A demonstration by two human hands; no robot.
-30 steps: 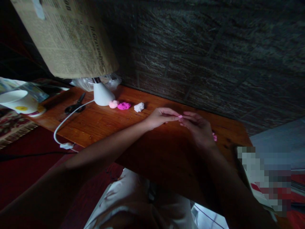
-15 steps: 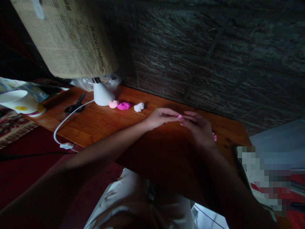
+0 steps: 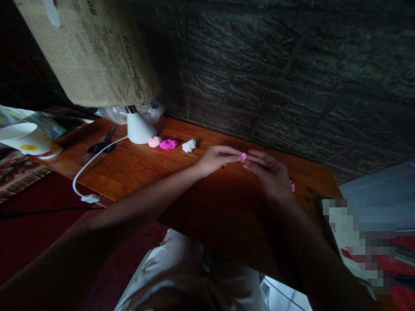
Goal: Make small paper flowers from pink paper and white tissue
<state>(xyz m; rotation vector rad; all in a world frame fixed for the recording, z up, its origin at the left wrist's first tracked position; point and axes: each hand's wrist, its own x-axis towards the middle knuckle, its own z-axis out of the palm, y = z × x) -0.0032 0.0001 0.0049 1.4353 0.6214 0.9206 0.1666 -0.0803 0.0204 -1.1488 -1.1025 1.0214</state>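
Over the wooden table (image 3: pixel 139 166), my left hand (image 3: pixel 215 159) and my right hand (image 3: pixel 270 175) meet fingertip to fingertip. Between them they pinch a small pink clay piece (image 3: pixel 243 156). Another bit of pink clay (image 3: pixel 292 186) peeks out by the right hand's far side. Further left on the table lie a pale pink lump (image 3: pixel 154 141), a bright pink lump (image 3: pixel 168 144) and a white lump (image 3: pixel 189 145).
A white lamp base (image 3: pixel 139 127) with a newspaper-print shade (image 3: pixel 92 52) stands at the back left, its cord (image 3: pixel 87 166) trailing off the edge. Black scissors (image 3: pixel 102 142) and a paper cup (image 3: pixel 29 140) lie to the left. A dark brick wall (image 3: pixel 275 77) runs behind.
Both hands have shifted slightly up and away, still pinching the pink piece between the fingertips. Nothing else moved.
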